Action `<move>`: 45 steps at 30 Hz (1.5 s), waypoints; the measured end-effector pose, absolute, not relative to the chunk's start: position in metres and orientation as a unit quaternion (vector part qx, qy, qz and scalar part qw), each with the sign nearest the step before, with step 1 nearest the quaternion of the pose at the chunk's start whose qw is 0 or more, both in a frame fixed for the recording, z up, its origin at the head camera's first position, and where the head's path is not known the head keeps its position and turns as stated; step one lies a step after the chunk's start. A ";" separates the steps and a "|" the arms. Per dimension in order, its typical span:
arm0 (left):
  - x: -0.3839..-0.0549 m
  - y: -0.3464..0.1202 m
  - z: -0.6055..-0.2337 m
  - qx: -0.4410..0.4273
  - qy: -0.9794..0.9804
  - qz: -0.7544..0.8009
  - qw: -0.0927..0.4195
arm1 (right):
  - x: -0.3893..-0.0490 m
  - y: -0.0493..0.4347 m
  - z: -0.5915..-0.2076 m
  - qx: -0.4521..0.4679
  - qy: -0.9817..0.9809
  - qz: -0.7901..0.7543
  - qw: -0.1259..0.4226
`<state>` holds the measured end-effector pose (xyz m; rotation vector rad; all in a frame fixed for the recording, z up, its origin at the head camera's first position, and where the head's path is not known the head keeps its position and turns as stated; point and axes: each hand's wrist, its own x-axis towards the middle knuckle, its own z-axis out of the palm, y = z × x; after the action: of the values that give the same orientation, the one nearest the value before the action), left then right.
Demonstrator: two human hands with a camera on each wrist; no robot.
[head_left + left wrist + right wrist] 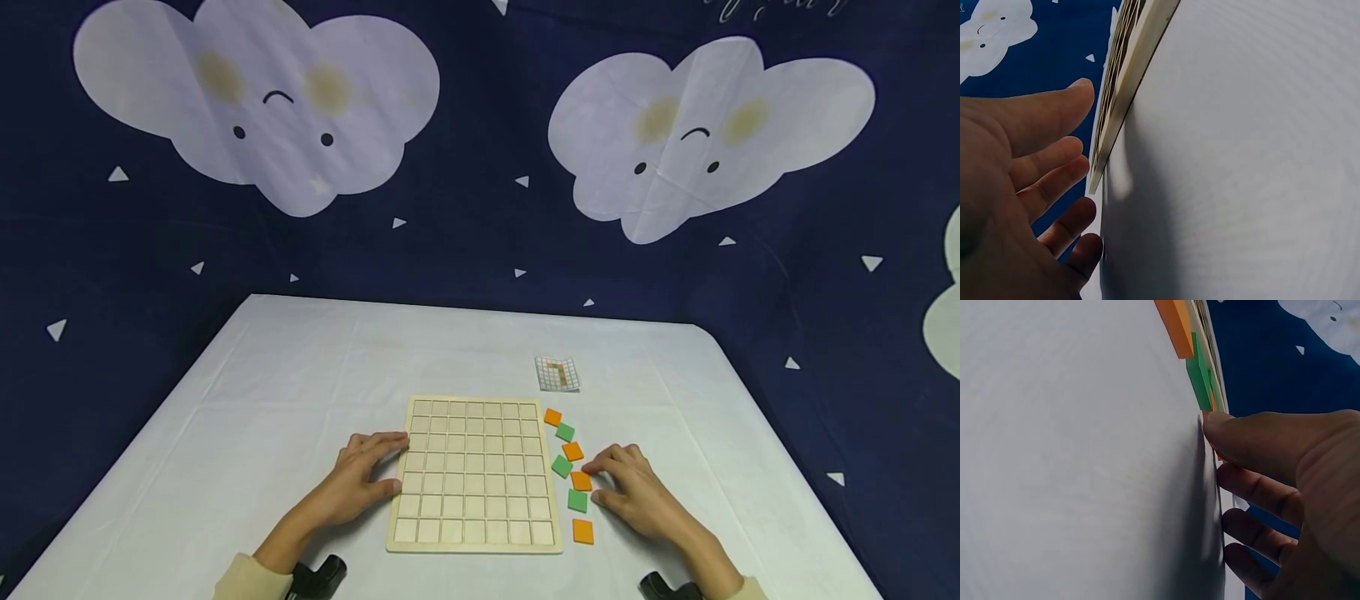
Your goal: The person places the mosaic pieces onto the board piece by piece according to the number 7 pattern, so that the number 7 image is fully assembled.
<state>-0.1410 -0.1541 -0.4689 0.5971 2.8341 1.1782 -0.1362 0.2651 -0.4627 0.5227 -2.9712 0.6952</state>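
Note:
A light wooden board (475, 483) marked with a grid of square cells lies flat on the table. My left hand (356, 480) is at its left edge, fingers relaxed and thumb apart, with the fingertips at the rim. Along the board's right side runs a loose line of square tiles, orange and green in turn. My right hand (636, 493) rests beside them, its index fingertip at an orange tile (581, 481) and its thumb near a green tile (577, 501). In the right wrist view the thumb (1235, 434) partly hides the tiles; no tile appears lifted.
A small printed card (557, 374) with a coloured grid pattern lies beyond the board's far right corner. The nearest orange tile (582, 532) sits by the board's near right corner. A white cloth covers the table (300, 375), and a dark blue cloud-print backdrop (480, 192) hangs behind.

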 end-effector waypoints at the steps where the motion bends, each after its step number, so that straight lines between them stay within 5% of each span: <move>1: -0.141 -0.154 -0.469 0.189 0.907 0.377 0.009 | -0.136 0.265 -0.463 0.167 -0.960 0.222 0.021; 45: -0.144 -0.156 -0.474 0.194 0.904 0.380 0.018 | -0.138 0.263 -0.465 0.156 -0.961 0.225 0.049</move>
<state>-0.1441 -0.1561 -0.4736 0.6036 2.8074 1.1804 -0.1384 0.2634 -0.4653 0.4740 -2.9270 0.6844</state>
